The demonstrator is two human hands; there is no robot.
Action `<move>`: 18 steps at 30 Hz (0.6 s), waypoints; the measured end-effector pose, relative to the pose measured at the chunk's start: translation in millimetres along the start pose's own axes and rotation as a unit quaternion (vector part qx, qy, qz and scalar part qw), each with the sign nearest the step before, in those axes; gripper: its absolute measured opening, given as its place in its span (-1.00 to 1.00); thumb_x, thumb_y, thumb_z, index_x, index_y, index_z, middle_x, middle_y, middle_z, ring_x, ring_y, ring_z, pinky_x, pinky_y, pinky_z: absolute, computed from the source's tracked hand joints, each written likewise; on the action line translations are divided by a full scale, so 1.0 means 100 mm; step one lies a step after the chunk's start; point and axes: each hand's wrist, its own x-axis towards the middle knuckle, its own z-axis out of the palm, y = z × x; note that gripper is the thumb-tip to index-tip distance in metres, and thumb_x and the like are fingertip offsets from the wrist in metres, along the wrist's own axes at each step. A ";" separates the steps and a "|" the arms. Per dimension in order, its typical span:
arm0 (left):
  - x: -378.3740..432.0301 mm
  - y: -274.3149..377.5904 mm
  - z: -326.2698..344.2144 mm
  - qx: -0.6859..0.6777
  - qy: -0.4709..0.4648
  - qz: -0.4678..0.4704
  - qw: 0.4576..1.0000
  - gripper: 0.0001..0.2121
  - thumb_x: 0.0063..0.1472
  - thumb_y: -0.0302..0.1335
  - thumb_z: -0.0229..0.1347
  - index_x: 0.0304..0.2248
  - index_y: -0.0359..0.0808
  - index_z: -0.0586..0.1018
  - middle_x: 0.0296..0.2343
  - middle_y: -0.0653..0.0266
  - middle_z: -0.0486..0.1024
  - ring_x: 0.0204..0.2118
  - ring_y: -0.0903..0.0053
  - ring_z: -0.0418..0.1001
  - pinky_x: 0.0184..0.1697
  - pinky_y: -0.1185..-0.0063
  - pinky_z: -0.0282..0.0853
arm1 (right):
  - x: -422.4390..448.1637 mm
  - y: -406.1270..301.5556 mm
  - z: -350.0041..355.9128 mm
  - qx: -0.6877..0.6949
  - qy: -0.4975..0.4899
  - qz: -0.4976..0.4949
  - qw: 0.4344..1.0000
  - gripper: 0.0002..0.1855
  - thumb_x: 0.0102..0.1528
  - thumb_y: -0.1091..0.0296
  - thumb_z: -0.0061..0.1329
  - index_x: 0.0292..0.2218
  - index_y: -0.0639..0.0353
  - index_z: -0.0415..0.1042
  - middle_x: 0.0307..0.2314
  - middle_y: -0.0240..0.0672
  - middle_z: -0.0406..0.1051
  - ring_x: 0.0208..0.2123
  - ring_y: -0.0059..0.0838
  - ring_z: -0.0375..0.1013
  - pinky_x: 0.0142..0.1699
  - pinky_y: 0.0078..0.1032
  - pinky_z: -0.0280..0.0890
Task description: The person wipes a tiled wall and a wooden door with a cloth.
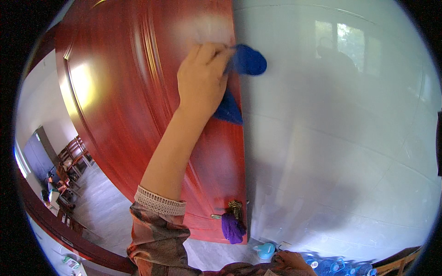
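Note:
My left hand [203, 76] is raised near the upper edge of an open red wooden door [210, 162]. It pinches a blue cloth [249, 60], part of which sticks out past the door's edge while another corner hangs below the hand against the panel. At the bottom of the view is my right hand [291, 262], partly cut off, with its fingers bent. Just beside it is a light-blue plastic object [266, 250]; whether the hand holds it cannot be made out. A purple cloth [233, 228] hangs over the lever of the brass door handle [235, 208].
A glossy pale wall [328, 138] stands right behind the door's edge. Several large blue water bottles [331, 266] line its foot, near a wooden frame [397, 264]. Through the doorway at left are wooden chairs [74, 151], a dark cabinet [39, 155] and grey floor [103, 200].

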 end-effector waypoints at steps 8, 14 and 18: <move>0.30 -0.23 0.05 0.080 0.063 0.058 0.993 -0.73 -0.14 -0.55 0.11 -0.33 -0.19 0.53 -0.38 0.33 0.43 -0.32 0.33 0.39 -0.26 0.46 0.35 | -0.07 -0.18 -0.11 -0.222 0.011 -0.071 0.972 -0.65 0.00 0.02 -0.08 -0.26 0.04 0.36 -0.39 -0.20 0.40 -0.28 -0.14 0.41 -0.23 -0.24 0.33; 1.04 -0.57 -0.05 0.079 0.113 -0.032 0.990 -0.84 -0.01 -0.52 0.07 -0.38 -0.37 0.47 -0.37 0.08 0.39 -0.25 0.17 0.34 -0.18 0.40 0.26 | -0.09 -0.18 -0.13 -0.187 0.052 -0.128 0.972 -0.69 0.04 0.05 -0.13 -0.28 0.05 0.39 -0.42 -0.14 0.40 -0.30 -0.14 0.41 -0.26 -0.19 0.33; 0.88 -0.62 0.01 0.122 0.101 0.002 0.987 -0.79 -0.01 -0.47 0.09 -0.31 -0.24 0.50 -0.31 0.21 0.42 -0.22 0.25 0.36 -0.18 0.41 0.32 | 0.25 0.39 0.14 -0.221 0.007 -0.096 0.971 -0.68 0.05 0.05 -0.15 -0.24 0.04 0.40 -0.43 -0.11 0.40 -0.33 -0.12 0.42 -0.28 -0.19 0.33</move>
